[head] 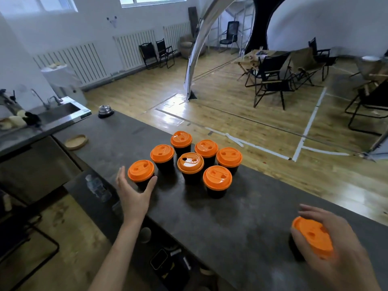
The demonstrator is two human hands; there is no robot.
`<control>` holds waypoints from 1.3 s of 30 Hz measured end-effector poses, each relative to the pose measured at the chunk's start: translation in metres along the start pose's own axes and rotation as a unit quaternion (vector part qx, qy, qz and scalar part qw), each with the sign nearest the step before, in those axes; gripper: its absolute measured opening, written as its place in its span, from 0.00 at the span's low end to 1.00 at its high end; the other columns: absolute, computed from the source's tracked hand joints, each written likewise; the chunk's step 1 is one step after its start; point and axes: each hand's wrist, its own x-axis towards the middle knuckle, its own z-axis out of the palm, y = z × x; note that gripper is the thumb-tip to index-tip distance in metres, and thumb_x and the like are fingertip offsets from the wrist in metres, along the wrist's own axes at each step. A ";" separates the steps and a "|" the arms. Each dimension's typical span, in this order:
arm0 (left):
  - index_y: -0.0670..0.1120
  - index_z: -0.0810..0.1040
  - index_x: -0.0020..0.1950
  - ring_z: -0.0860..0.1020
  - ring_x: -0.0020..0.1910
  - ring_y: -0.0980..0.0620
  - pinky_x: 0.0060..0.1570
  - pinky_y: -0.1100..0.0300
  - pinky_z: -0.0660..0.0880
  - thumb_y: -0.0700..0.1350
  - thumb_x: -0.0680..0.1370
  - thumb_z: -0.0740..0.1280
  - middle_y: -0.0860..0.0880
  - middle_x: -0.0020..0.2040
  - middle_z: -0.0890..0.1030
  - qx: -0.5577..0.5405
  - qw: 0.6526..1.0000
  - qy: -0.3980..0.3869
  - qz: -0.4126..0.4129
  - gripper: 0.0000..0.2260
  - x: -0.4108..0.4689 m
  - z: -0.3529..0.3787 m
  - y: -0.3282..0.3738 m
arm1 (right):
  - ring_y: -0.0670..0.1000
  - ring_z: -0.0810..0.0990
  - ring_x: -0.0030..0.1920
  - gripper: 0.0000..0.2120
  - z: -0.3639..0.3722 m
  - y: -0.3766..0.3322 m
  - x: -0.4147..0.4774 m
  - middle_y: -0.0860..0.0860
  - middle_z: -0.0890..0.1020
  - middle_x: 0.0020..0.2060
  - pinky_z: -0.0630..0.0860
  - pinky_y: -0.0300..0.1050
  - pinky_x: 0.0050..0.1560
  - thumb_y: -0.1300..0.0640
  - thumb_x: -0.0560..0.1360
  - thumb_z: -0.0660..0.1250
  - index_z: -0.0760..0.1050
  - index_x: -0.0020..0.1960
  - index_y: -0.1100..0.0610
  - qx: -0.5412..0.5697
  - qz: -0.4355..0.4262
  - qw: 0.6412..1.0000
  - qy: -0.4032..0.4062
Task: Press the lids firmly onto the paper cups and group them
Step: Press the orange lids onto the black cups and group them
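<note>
Several black paper cups with orange lids stand clustered on the dark counter [231,217]. The nearest-left cup of the cluster [141,171] sits between the spread thumb and fingers of my left hand [134,196], which is open around its base; contact is unclear. The middle cup's lid [190,163] sits slightly tilted. Off to the right, apart from the group, a lone lidded cup [310,236] stands near the counter's front. My right hand [329,246] curls over its orange lid and side, gripping it.
A wooden coaster [76,142] and a service bell [106,111] lie at the counter's far left end. A steel sink [58,114] is beyond. The counter's far edge drops to a wooden floor with folding chairs. A plastic bottle [97,187] stands on the lower shelf left.
</note>
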 end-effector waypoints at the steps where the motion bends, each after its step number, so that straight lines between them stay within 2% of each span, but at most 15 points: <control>1: 0.45 0.65 0.75 0.68 0.73 0.45 0.71 0.45 0.69 0.51 0.76 0.76 0.43 0.75 0.68 -0.023 0.999 0.042 0.012 0.32 -0.017 -0.002 0.004 | 0.57 0.79 0.61 0.36 -0.002 0.012 -0.006 0.53 0.81 0.62 0.72 0.52 0.64 0.27 0.73 0.61 0.79 0.60 0.58 -0.050 0.019 0.998 -0.018; 4: 0.49 0.71 0.62 0.77 0.57 0.47 0.51 0.61 0.75 0.43 0.81 0.69 0.42 0.61 0.76 -0.127 0.986 0.101 -0.025 0.12 -0.079 0.003 0.025 | 0.59 0.69 0.74 0.57 -0.003 0.048 -0.034 0.57 0.71 0.74 0.65 0.57 0.74 0.17 0.62 0.61 0.68 0.75 0.59 -0.101 0.144 0.979 -0.099; 6: 0.48 0.73 0.58 0.77 0.49 0.59 0.46 0.69 0.72 0.39 0.81 0.67 0.46 0.54 0.78 -0.170 0.983 0.052 -0.052 0.08 -0.125 0.017 0.043 | 0.51 0.66 0.75 0.60 0.002 0.062 -0.050 0.53 0.68 0.75 0.60 0.44 0.76 0.18 0.59 0.67 0.61 0.78 0.56 -0.007 0.205 0.973 -0.109; 8: 0.47 0.74 0.54 0.76 0.43 0.64 0.44 0.72 0.72 0.36 0.81 0.66 0.53 0.48 0.78 -0.194 0.979 -0.062 -0.012 0.07 -0.173 0.036 0.063 | 0.41 0.65 0.72 0.54 0.008 0.069 -0.057 0.48 0.68 0.73 0.59 0.30 0.72 0.32 0.61 0.79 0.57 0.77 0.49 0.069 0.225 0.967 -0.100; 10: 0.48 0.76 0.54 0.77 0.44 0.58 0.45 0.70 0.72 0.39 0.80 0.66 0.55 0.48 0.78 -0.203 0.957 -0.196 0.068 0.05 -0.213 0.060 0.080 | 0.38 0.67 0.69 0.49 0.013 0.072 -0.062 0.43 0.70 0.70 0.62 0.29 0.70 0.47 0.64 0.84 0.57 0.75 0.44 0.092 0.228 0.966 -0.074; 12: 0.48 0.77 0.59 0.79 0.51 0.53 0.50 0.66 0.74 0.45 0.80 0.66 0.55 0.53 0.80 -0.203 0.920 -0.318 0.110 0.08 -0.241 0.087 0.099 | 0.38 0.70 0.67 0.49 0.011 0.075 -0.070 0.38 0.71 0.67 0.64 0.27 0.67 0.50 0.65 0.84 0.58 0.76 0.44 0.102 0.234 0.965 -0.061; 14: 0.49 0.76 0.64 0.79 0.60 0.54 0.58 0.62 0.75 0.53 0.80 0.65 0.54 0.59 0.81 -0.211 0.870 -0.440 0.070 0.14 -0.262 0.116 0.120 | 0.34 0.72 0.66 0.49 0.001 0.079 -0.079 0.32 0.69 0.67 0.66 0.25 0.65 0.50 0.65 0.84 0.59 0.77 0.48 0.111 0.232 0.964 -0.065; 17: 0.54 0.76 0.63 0.80 0.58 0.61 0.59 0.65 0.74 0.64 0.76 0.64 0.57 0.58 0.82 -0.213 0.796 -0.565 0.037 0.21 -0.293 0.149 0.144 | 0.32 0.72 0.66 0.49 -0.025 0.092 -0.098 0.31 0.69 0.66 0.69 0.27 0.62 0.51 0.65 0.84 0.59 0.77 0.47 0.111 0.231 0.965 -0.058; 22: 0.52 0.79 0.55 0.80 0.48 0.61 0.54 0.63 0.75 0.60 0.80 0.61 0.60 0.47 0.83 -0.280 0.776 -0.565 0.001 0.14 -0.348 0.172 0.147 | 0.38 0.76 0.65 0.44 -0.052 0.115 -0.126 0.33 0.74 0.66 0.72 0.32 0.64 0.51 0.64 0.82 0.65 0.74 0.53 0.120 0.236 0.964 -0.013; 24: 0.51 0.79 0.52 0.78 0.46 0.60 0.52 0.62 0.74 0.62 0.80 0.58 0.60 0.45 0.81 -0.306 0.779 -0.548 -0.004 0.18 -0.358 0.178 0.144 | 0.37 0.78 0.61 0.37 -0.049 0.118 -0.133 0.35 0.77 0.61 0.73 0.32 0.61 0.50 0.64 0.82 0.68 0.68 0.48 0.126 0.247 0.961 0.001; 26: 0.50 0.79 0.52 0.78 0.47 0.58 0.54 0.59 0.74 0.63 0.80 0.57 0.58 0.46 0.82 -0.307 0.782 -0.542 -0.007 0.19 -0.361 0.180 0.141 | 0.36 0.79 0.57 0.34 -0.045 0.121 -0.135 0.38 0.78 0.57 0.73 0.31 0.57 0.52 0.63 0.82 0.68 0.63 0.43 0.124 0.253 0.960 0.006; 29: 0.49 0.80 0.52 0.78 0.48 0.61 0.55 0.63 0.74 0.63 0.80 0.56 0.58 0.47 0.82 -0.304 0.781 -0.546 -0.018 0.21 -0.362 0.181 0.136 | 0.36 0.79 0.54 0.34 -0.043 0.125 -0.138 0.40 0.78 0.55 0.72 0.30 0.55 0.54 0.62 0.84 0.69 0.61 0.47 0.128 0.265 0.956 0.008; 32: 0.46 0.81 0.53 0.79 0.50 0.61 0.57 0.64 0.74 0.65 0.79 0.53 0.53 0.50 0.83 -0.301 0.788 -0.536 -0.007 0.27 -0.364 0.180 0.135 | 0.36 0.78 0.56 0.37 -0.043 0.123 -0.137 0.45 0.78 0.56 0.71 0.31 0.56 0.47 0.61 0.84 0.68 0.63 0.52 0.132 0.256 0.957 0.015; 35: 0.42 0.82 0.56 0.80 0.53 0.58 0.60 0.60 0.74 0.65 0.80 0.52 0.50 0.53 0.84 -0.290 0.793 -0.536 -0.014 0.30 -0.365 0.178 0.135 | 0.33 0.76 0.56 0.39 -0.043 0.122 -0.136 0.42 0.77 0.56 0.70 0.28 0.56 0.47 0.60 0.84 0.67 0.64 0.51 0.128 0.250 0.959 0.028; 39: 0.40 0.83 0.54 0.81 0.52 0.56 0.57 0.61 0.76 0.54 0.86 0.56 0.46 0.52 0.86 -0.291 0.765 -0.570 -0.067 0.22 -0.354 0.183 0.146 | 0.33 0.77 0.59 0.38 -0.050 0.116 -0.133 0.38 0.77 0.59 0.71 0.30 0.59 0.53 0.61 0.82 0.68 0.65 0.43 0.142 0.259 0.955 0.011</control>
